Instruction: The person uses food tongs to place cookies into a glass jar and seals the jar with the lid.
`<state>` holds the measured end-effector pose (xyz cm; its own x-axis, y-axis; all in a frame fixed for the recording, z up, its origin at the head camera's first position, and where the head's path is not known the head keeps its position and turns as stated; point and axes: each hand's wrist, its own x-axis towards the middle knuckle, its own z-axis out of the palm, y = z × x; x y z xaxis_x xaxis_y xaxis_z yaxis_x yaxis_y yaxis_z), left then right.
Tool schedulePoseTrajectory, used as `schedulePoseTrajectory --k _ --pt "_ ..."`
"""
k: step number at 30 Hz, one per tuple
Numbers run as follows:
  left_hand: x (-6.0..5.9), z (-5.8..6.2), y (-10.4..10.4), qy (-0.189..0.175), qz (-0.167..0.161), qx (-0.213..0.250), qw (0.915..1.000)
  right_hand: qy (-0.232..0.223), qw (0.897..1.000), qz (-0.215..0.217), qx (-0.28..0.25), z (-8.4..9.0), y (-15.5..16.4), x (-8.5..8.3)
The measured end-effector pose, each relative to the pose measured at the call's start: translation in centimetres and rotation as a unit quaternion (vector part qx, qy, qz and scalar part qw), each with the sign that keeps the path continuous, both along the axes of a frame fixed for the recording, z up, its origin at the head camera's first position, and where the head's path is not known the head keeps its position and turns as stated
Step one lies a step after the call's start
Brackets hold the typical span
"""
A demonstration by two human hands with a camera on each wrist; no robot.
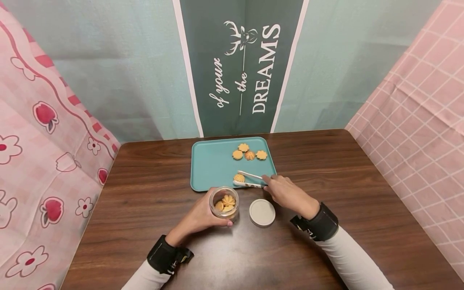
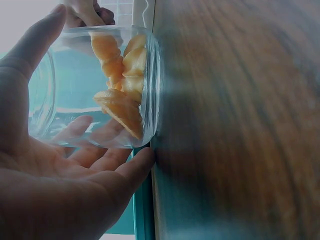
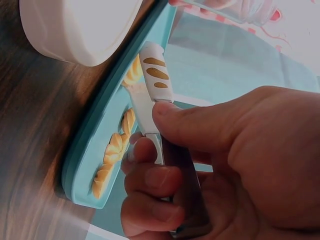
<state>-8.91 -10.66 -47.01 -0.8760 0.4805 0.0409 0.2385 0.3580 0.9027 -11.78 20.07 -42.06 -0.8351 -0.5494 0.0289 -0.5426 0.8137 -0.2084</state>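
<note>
My left hand (image 1: pixel 201 213) grips a clear glass jar (image 2: pixel 70 100), thumb and fingers curled round its sides. Several golden cookies (image 2: pixel 120 110) lie in the bottom of the jar, which stands upright on the table with its mouth uncovered. In my right hand (image 1: pixel 288 192) is a pair of white tongs (image 3: pixel 156 72) with brown oval marks, thumb on one side and fingers on the other. The arms of the tongs reach over the teal tray (image 1: pixel 208 161), and their tips are on either side of a swirled cookie (image 1: pixel 239 178).
Four-cookie-sized group aside, several cookies (image 1: pixel 249 155) sit together at the tray's back right. A round white lid (image 1: pixel 262 212) lies on the wooden table (image 1: pixel 152 173) between the jar and my right wrist. Fabric curtains (image 1: pixel 145 72) hang behind and at both sides.
</note>
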Motion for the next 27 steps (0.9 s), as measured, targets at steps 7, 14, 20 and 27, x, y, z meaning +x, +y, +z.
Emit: schedulePoseTrajectory --k 7,14,20,27 --pt "0.0 0.1 0.1 -0.001 0.003 -0.003 1.0000 0.003 1.000 -0.002 -0.004 0.1 0.3 -0.1" --pt "0.0 0.1 0.0 0.001 -0.001 -0.002 1.0000 0.022 0.999 0.001 -0.025 0.6 0.7 -0.1" --pt "-0.1 0.0 0.0 0.005 -0.004 0.001 1.0000 0.044 0.998 0.000 -0.037 1.3 1.0 0.3" --pt "0.1 0.1 0.0 0.002 0.000 -0.009 1.0000 0.065 0.997 -0.004 -0.037 2.1 1.2 0.8"
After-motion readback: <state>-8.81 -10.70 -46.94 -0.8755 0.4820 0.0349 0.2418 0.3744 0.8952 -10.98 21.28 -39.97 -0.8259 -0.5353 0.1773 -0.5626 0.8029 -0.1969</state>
